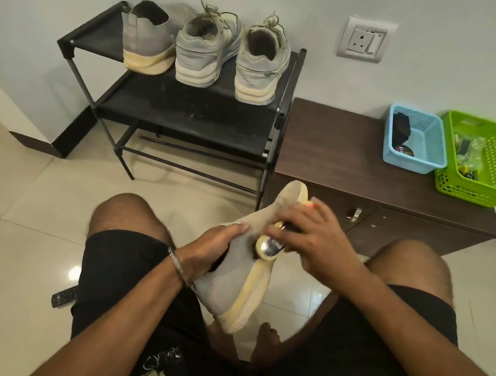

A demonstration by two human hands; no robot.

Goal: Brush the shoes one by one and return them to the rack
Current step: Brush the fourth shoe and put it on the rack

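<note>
You hold a grey knit shoe with a yellowed sole at the lower centre of the frame, above your knees, toe pointing up toward the cabinet. Your left hand reaches into its opening, thumb curled over the upper. Your right hand grips a brush with curled fingers and presses it against the side of the shoe.

In the upper left-centre stands the black rack. Its top shelf carries three shoes, heels toward you: a matching grey knit shoe on the left and a pair of laced grey sneakers beside it.

At the right, on the dark wooden cabinet, two baskets touch side by side. The blue basket contains a black item and a dark round tin. The green basket contains small mixed items, too blurred to name.

A remote control lies on the tiled floor at lower left.
</note>
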